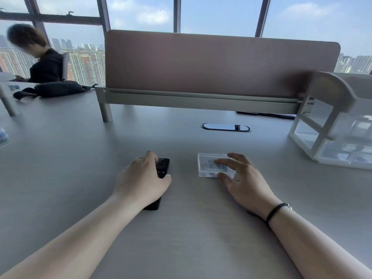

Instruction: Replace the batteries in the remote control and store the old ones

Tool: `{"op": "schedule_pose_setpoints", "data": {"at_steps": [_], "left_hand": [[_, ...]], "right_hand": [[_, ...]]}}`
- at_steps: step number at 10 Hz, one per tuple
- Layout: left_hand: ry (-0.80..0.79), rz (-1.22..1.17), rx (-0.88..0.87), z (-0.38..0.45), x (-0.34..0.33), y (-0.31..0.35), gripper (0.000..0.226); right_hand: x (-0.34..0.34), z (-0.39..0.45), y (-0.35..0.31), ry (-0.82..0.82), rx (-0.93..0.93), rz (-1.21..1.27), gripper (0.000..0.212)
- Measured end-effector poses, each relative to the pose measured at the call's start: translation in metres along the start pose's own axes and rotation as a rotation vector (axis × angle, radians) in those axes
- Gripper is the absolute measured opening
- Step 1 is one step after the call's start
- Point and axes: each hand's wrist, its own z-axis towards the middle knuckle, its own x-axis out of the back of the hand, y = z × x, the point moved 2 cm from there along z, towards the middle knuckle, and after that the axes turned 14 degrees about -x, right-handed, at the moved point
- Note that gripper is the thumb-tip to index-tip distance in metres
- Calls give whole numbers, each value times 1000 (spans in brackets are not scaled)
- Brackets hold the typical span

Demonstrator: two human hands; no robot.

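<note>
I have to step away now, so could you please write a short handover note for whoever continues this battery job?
Left hand lies over the black remote, which is flat on the desk.
Right hand rests its fingers on the closed clear plastic case.
Done: nothing visible; remote not yet opened.
Left: open remote, swap batteries, store old ones.

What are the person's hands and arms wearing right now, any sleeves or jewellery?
Both forearms are bare, no sleeves in view. The left hand has a thin ring on one finger. The right hand has a black cord bracelet at the wrist.
</note>
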Motion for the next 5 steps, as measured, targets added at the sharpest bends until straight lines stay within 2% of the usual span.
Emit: {"op": "schedule_pose_setpoints", "data": {"at_steps": [4, 5], "left_hand": [[36, -50, -76, -8, -9, 16, 46], [90, -157, 4, -1, -9, 8, 41]], "right_hand": [[-3, -1, 0, 14, -4, 9, 39], [4, -3, -6, 61, -11, 18, 49]]}}
